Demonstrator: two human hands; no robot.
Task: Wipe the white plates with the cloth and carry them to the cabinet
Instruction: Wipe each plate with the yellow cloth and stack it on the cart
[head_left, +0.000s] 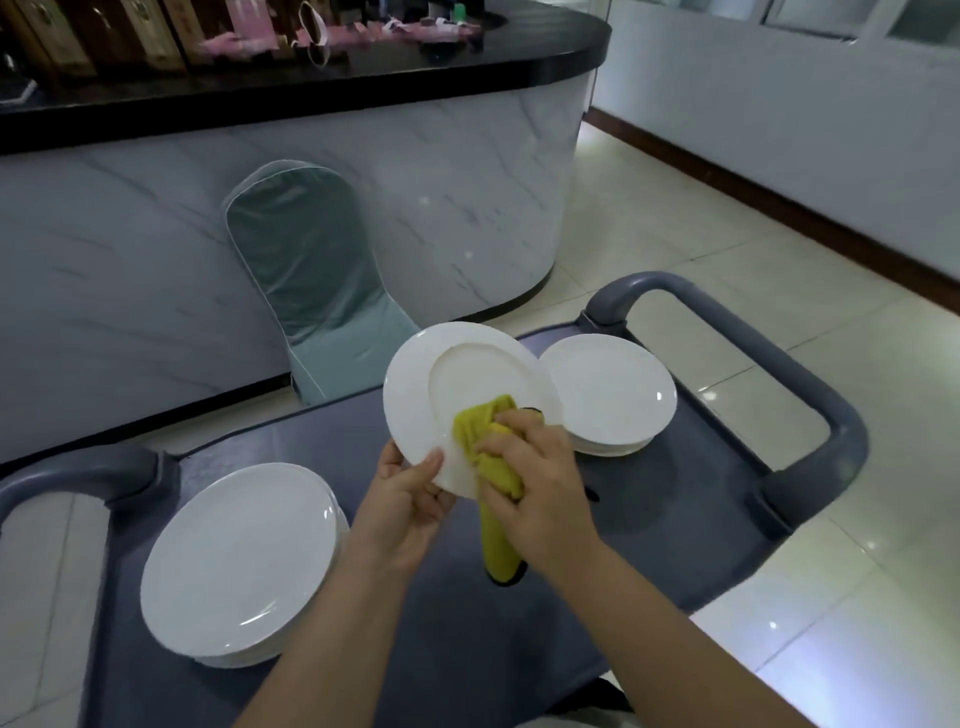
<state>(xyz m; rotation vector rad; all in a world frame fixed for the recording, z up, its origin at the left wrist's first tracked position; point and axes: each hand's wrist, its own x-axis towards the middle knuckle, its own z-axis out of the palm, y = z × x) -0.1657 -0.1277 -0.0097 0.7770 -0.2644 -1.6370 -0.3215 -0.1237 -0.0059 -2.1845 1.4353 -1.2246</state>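
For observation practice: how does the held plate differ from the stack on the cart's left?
The held plate is lifted and tilted; the left stack lies flat on the cart. The held plate is gripped by the left hand, with the right hand pressing the yellow cloth on it; the left stack is untouched. Both are white and round.
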